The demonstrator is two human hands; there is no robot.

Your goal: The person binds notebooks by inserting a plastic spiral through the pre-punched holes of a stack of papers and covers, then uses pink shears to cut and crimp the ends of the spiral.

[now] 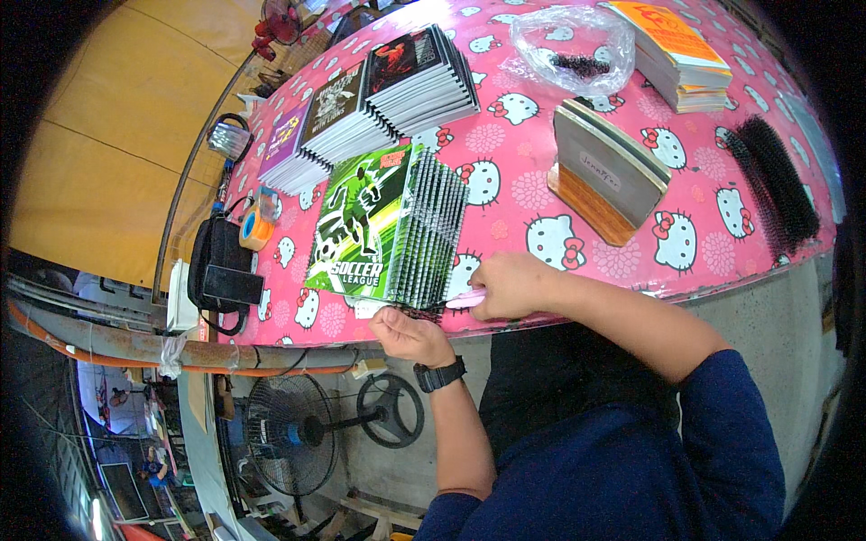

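Observation:
A stack of spiral-bound notebooks with green soccer covers lies near the table's front edge, its black coils facing right. My right hand is closed around a slim pink thing, which points left at the stack's lower right corner; its kind is not clear. Just below that corner, at the table edge, is my left hand, fingers curled shut and a black watch on the wrist. Whatever the left fingers pinch is too small to make out. Dark coil ends show between the two hands.
Behind stand more spiral-bound notebook stacks. To the right are a grey block with a wooden base, a plastic bag, orange-covered booklets and a bundle of black coils. A tape roll and black pouch sit left.

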